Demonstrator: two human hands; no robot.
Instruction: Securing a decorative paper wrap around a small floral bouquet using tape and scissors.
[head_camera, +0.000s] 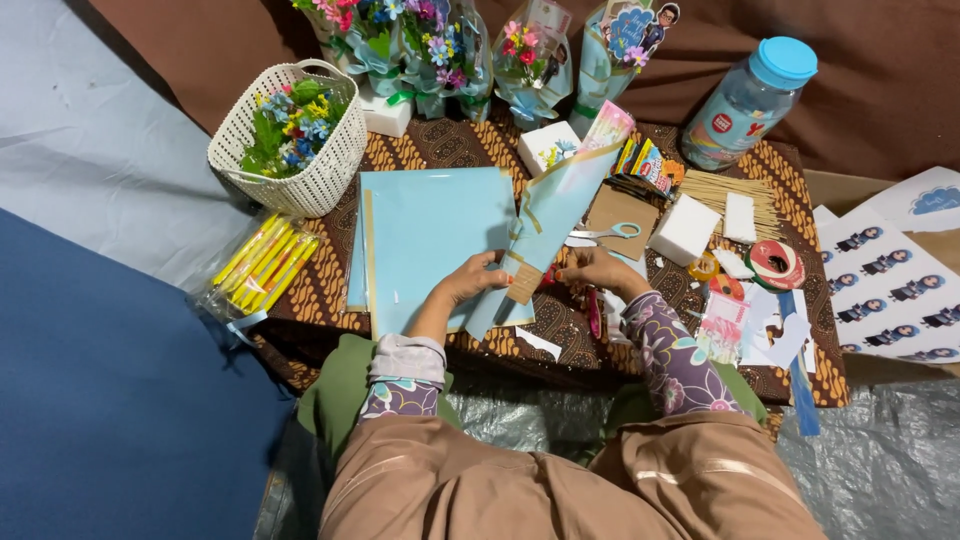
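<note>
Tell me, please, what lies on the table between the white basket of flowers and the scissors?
The head view shows light blue paper sheets between the white basket and the scissors, then the blue paper cone.

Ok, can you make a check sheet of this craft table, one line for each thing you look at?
Surface: low table with a brown patterned cloth, crowded.
Job's things: light blue paper cone with gold trim, held over light blue sheets.
Clutter: white basket of flowers, scissors, white foam blocks, wooden skewers, tape roll, paper scraps.
Hands: left hand and right hand both grip the cone's narrow end.
Cables: nothing seen.
Surroundings: finished bouquets, blue-lidded jar, yellow packet, sticker sheets, blue floor mat.
</note>
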